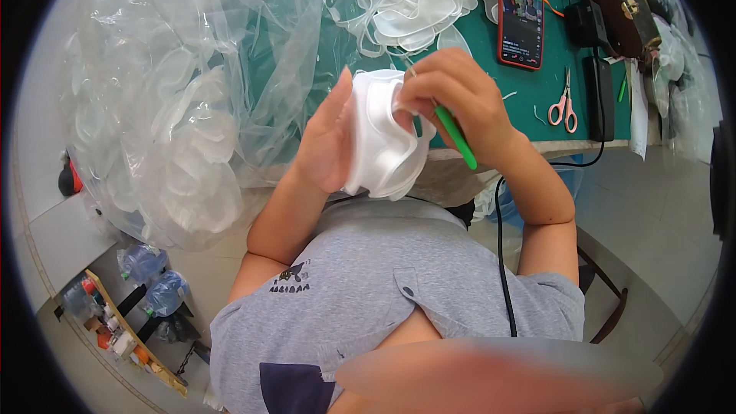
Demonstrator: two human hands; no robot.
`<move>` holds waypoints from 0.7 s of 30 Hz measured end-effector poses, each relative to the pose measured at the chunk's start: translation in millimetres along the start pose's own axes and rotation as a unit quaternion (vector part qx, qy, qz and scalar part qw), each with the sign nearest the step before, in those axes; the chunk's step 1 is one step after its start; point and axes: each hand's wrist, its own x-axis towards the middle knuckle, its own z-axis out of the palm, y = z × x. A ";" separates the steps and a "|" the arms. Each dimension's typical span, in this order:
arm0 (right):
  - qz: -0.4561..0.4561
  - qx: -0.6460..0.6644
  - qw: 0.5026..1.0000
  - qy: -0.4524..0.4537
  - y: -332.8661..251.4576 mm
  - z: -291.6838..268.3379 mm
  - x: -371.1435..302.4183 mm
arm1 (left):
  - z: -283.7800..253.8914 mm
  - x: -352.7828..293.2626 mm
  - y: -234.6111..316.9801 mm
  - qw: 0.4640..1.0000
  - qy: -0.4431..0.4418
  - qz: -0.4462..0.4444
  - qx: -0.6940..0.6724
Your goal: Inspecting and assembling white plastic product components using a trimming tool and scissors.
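A white, glossy moulded piece with wavy rims [381, 134], or a nested stack of such pieces, is held up at the table's near edge. My left hand [326, 142] supports its left side, with the thumb pointing up and the palm against it. My right hand [460, 96] is closed at its upper right, fingers reaching to the rim. A slim tool with a bright green handle [455, 136] sticks out below that hand's fingers. A thin tip shows above the knuckles; its kind is unclear.
Translucent wavy rings [418, 4] are heaped at the back of the green table [491, 103]. A large clear plastic bag [184, 130] of similar pieces fills the left. Rightward lie a red-cased phone [520, 15], pink-handled scissors [565, 103] and a black power strip [601, 100] with a trailing cable.
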 end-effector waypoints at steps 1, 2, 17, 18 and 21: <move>0.000 0.000 1.000 0.000 -2.5 -1.8 0.1 | -4.9 1.0 1.5 0.998 -0.050 0.001 0.049; -0.012 -0.008 0.999 -0.031 -6.6 -3.6 -0.2 | -4.3 -0.2 -0.4 0.998 -0.050 0.001 0.049; 0.358 0.218 0.906 -0.052 -15.7 -0.5 -10.2 | 4.6 0.6 -6.9 0.964 0.114 0.119 0.208; 0.350 0.213 0.911 -0.048 -15.6 0.3 -11.4 | 4.0 0.7 -7.4 0.964 0.115 0.119 0.209; 0.331 0.197 0.923 -0.027 -15.3 4.0 -10.6 | 1.7 0.2 -7.5 0.959 0.115 0.139 0.220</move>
